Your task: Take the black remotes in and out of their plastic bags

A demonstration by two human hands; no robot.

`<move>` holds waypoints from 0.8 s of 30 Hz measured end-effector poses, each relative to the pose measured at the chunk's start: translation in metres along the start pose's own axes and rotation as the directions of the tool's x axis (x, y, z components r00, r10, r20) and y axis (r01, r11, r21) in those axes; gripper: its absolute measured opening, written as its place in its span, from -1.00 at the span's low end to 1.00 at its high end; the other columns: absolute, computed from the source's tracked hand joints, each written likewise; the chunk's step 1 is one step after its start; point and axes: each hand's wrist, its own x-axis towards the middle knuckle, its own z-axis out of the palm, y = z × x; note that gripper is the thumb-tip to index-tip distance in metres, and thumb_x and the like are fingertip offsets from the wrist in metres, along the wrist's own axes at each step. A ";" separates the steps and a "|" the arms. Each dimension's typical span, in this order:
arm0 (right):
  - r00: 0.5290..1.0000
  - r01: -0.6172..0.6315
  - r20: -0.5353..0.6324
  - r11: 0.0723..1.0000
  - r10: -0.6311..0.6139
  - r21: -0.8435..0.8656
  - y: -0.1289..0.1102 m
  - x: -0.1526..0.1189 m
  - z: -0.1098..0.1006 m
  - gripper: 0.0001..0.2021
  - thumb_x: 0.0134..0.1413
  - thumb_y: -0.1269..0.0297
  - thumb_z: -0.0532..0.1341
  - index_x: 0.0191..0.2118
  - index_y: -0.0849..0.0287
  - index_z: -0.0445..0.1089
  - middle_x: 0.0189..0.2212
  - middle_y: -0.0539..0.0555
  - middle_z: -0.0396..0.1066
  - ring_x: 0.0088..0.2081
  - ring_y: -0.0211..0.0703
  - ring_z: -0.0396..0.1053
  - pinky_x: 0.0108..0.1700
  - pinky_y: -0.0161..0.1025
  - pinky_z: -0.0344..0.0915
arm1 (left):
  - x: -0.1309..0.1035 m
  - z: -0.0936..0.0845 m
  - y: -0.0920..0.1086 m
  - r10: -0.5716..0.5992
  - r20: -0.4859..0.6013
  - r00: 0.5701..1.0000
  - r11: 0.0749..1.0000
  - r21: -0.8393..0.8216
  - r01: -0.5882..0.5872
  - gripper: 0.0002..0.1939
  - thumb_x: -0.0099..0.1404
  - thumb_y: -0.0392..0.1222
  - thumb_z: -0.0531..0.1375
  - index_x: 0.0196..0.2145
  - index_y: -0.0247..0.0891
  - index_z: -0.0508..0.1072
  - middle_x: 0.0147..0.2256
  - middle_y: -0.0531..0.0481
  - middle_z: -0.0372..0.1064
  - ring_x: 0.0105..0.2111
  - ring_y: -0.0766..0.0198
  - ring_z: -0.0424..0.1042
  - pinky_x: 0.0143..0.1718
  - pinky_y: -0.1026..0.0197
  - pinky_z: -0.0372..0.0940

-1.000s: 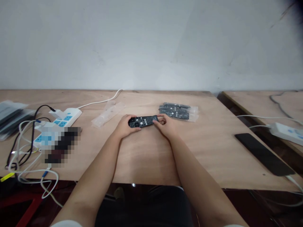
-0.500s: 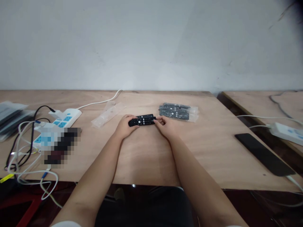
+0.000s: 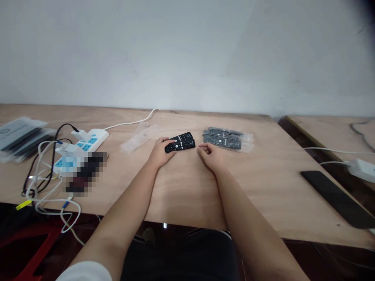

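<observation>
Two black remote controls [image 3: 183, 142] lie side by side, slightly fanned, with their buttons facing up. My left hand [image 3: 162, 152] is closed around their left ends, its thumb across the top. Just right of the remotes, my right hand [image 3: 208, 154] rests near the table with loosely bent fingers, apart from them and holding nothing that I can see. Behind it lie several more remotes in clear plastic sleeves [image 3: 224, 139]. To the left of my left hand is a flat clear plastic sleeve [image 3: 140, 137] with no remote visible inside.
A white power strip [image 3: 101, 135] with plugs and tangled cables [image 3: 38, 183] occupies the left side, beside a pixelated object. Bagged dark items [image 3: 22, 138] lie at the far left. A black phone [image 3: 336, 199] lies near the right edge of the wooden table [image 3: 181, 195], before a gap.
My right hand has come off the remotes' right end. The remotes now fan out more and tilt up to the right in my left hand. The view has shifted slightly left.
</observation>
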 end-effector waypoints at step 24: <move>0.953 -0.192 -0.299 0.667 -0.049 -0.720 0.022 0.015 -0.027 -0.36 0.16 0.20 0.08 0.35 0.26 0.28 0.37 0.33 0.21 0.41 0.31 0.02 0.36 0.40 -0.01 | 0.003 0.007 0.000 -0.096 -0.066 0.993 0.985 0.139 0.105 -0.56 0.31 -0.21 0.31 0.13 -0.30 0.51 0.22 -0.30 0.34 0.26 -0.11 0.30 0.34 -0.15 0.20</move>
